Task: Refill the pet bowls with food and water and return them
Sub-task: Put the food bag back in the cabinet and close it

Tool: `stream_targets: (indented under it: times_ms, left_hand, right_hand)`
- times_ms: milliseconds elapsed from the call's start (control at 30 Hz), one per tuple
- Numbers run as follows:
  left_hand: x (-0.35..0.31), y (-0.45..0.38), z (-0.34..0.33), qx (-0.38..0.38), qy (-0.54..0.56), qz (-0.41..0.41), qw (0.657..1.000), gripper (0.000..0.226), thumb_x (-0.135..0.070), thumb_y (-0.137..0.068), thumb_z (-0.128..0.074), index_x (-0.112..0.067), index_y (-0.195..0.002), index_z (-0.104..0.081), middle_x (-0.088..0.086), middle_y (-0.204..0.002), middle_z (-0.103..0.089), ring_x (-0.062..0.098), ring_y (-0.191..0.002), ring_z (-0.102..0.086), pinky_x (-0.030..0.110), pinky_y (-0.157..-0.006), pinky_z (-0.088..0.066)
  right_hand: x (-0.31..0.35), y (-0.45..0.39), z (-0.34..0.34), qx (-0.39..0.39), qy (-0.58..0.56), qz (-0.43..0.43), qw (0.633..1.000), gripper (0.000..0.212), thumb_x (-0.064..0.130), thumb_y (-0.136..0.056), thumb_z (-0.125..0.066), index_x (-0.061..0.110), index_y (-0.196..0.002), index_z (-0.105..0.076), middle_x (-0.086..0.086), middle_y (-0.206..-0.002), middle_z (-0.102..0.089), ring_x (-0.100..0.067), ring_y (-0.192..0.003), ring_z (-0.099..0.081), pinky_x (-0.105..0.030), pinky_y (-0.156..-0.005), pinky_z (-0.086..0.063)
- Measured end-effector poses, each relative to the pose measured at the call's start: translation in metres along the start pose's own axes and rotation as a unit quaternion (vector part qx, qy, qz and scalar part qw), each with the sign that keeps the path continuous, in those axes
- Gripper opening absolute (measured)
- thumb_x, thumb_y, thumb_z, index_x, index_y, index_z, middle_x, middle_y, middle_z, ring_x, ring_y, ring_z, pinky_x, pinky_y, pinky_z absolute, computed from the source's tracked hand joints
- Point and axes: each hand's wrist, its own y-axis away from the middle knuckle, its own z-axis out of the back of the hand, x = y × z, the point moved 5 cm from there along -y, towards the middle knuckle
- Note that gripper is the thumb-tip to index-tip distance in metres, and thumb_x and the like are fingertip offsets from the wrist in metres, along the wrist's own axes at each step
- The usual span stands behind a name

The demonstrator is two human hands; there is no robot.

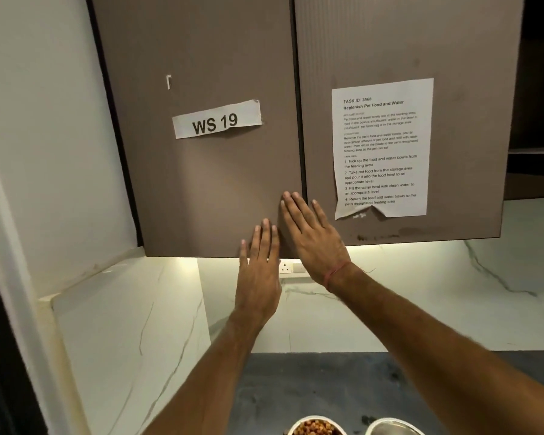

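Two brown wall cabinet doors hang in front of me, both closed. My left hand [259,268] lies flat with straight fingers on the lower right corner of the left door [201,183]. My right hand [311,237] presses flat across the seam, its fingertips on the left door and its palm over the right door [399,42]. At the bottom edge of the view a bowl filled with brown kibble [316,427] stands on the dark counter [311,387]. Beside it on the right is a metal bowl [393,427]; its contents cannot be seen.
A "WS 19" label [216,119] is taped on the left door and a printed task sheet [381,149] on the right door. A wall socket [285,267] sits on the white marble backsplash under the cabinets. A white wall closes off the left side.
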Motion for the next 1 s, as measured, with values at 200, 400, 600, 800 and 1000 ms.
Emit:
stream_targets:
  times_ms: [200, 400, 600, 800, 1000]
  left_hand:
    - [0.014, -0.015, -0.028, -0.015, 0.029, -0.049, 0.998, 0.088, -0.022, -0.110, -0.054, -0.017, -0.173, 0.008, 0.006, -0.181, 0.019, 0.028, -0.168, 0.017, 0.050, -0.137, -0.001]
    - [0.024, -0.025, -0.052, -0.047, 0.031, -0.062, 0.996, 0.086, -0.015, -0.106, -0.058, -0.010, -0.174, -0.006, 0.012, -0.182, 0.007, 0.032, -0.169, 0.006, 0.051, -0.137, -0.009]
    - [0.024, -0.030, -0.063, -0.050, 0.017, -0.073, 0.996, 0.089, -0.046, -0.107, -0.058, -0.007, -0.174, -0.013, 0.016, -0.182, 0.000, 0.036, -0.169, -0.001, 0.056, -0.136, -0.013]
    - [0.009, -0.021, -0.059, -0.110, 0.124, -0.105, 0.981, 0.082, -0.045, -0.091, -0.078, -0.018, -0.163, -0.047, 0.014, -0.175, -0.035, 0.039, -0.164, -0.028, 0.062, -0.133, -0.021]
    - [-0.033, -0.022, -0.059, -0.025, 0.342, -0.026, 0.939, 0.040, -0.046, -0.095, -0.079, -0.024, -0.128, -0.069, -0.007, -0.128, -0.070, 0.016, -0.119, -0.062, 0.038, -0.101, -0.057]
  right_hand:
    - [-0.005, -0.015, -0.029, 0.020, 0.032, -0.018, 0.999, 0.071, 0.011, -0.101, 0.002, 0.002, -0.169, 0.020, -0.019, -0.177, 0.026, -0.033, -0.166, 0.021, -0.050, -0.137, -0.006]
    - [-0.002, -0.029, -0.048, 0.053, 0.033, -0.049, 0.997, 0.077, 0.012, -0.111, -0.028, 0.004, -0.167, 0.025, -0.018, -0.176, 0.031, -0.033, -0.165, 0.024, -0.049, -0.138, -0.003]
    - [0.001, -0.029, -0.051, 0.073, 0.021, -0.064, 0.995, 0.079, 0.005, -0.090, 0.016, 0.007, -0.169, 0.025, -0.014, -0.176, 0.033, -0.031, -0.166, 0.024, -0.047, -0.138, -0.004]
    - [-0.008, -0.033, -0.028, 0.044, -0.084, -0.082, 0.992, 0.085, 0.020, -0.103, -0.068, 0.016, -0.174, -0.022, -0.013, -0.181, -0.015, -0.037, -0.165, -0.022, -0.053, -0.132, -0.033]
    - [-0.047, -0.051, 0.008, -0.044, -0.096, -0.183, 0.977, 0.068, 0.010, -0.097, -0.066, 0.013, -0.161, -0.043, -0.015, -0.159, -0.044, -0.035, -0.131, -0.055, -0.048, -0.106, -0.057]
